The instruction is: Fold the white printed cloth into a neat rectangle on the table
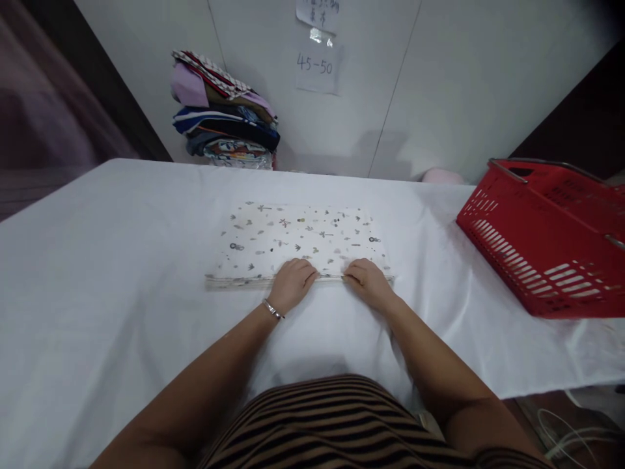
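A folded white cloth (303, 238) with small grey and brown prints, palm trees among them, lies flat as a rectangle on the white-covered table (146, 352). Its several layers show along the near edge. My left hand (294, 281) pinches that edge left of its middle, thumb against the fingers; a bracelet is on the wrist. To the right, a short gap away, my right hand (367, 281) pinches the same edge in the same way. The fingertips of both hands are partly hidden by the cloth and the knuckles.
A red plastic basket (508, 241) stands at the table's right side. Behind the far edge rises a stack of folded clothes (222, 111) against a pale wall. A paper sign (316, 65) reading 45-50 hangs there. White cables (566, 436) show below at the right.
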`<action>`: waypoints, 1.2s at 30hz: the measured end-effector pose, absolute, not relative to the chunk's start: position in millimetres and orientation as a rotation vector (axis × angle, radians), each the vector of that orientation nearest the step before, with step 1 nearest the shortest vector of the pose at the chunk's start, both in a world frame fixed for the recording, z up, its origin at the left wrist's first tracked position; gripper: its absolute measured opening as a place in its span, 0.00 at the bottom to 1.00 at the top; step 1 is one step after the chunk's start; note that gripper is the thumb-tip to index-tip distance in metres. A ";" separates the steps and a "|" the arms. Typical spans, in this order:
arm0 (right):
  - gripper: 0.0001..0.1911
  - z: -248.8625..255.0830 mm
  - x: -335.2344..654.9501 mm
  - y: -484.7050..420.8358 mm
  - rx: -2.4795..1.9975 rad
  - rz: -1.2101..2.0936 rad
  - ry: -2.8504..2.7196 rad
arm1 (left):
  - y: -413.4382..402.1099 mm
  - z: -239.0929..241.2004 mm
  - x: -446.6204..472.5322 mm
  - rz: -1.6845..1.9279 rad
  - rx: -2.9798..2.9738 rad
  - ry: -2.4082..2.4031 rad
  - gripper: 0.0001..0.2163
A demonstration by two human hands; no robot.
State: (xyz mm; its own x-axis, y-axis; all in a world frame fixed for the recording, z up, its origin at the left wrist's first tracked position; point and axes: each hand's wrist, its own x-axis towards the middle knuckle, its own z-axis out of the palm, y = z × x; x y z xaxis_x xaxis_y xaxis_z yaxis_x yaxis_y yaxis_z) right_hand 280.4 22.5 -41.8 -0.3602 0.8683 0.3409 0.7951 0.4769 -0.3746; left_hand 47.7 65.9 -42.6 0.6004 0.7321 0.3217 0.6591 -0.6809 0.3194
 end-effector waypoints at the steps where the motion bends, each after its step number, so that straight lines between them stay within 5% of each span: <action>1: 0.09 -41.9 279.9 22.4 -1.382 0.193 -2.237 | 65.5 -41.5 48.5 0.649 2.648 1.180 0.13; 36: 0.11 -41.8 281.2 18.1 -1.380 0.078 -2.350 | 61.4 -43.4 46.1 0.677 2.679 1.118 0.13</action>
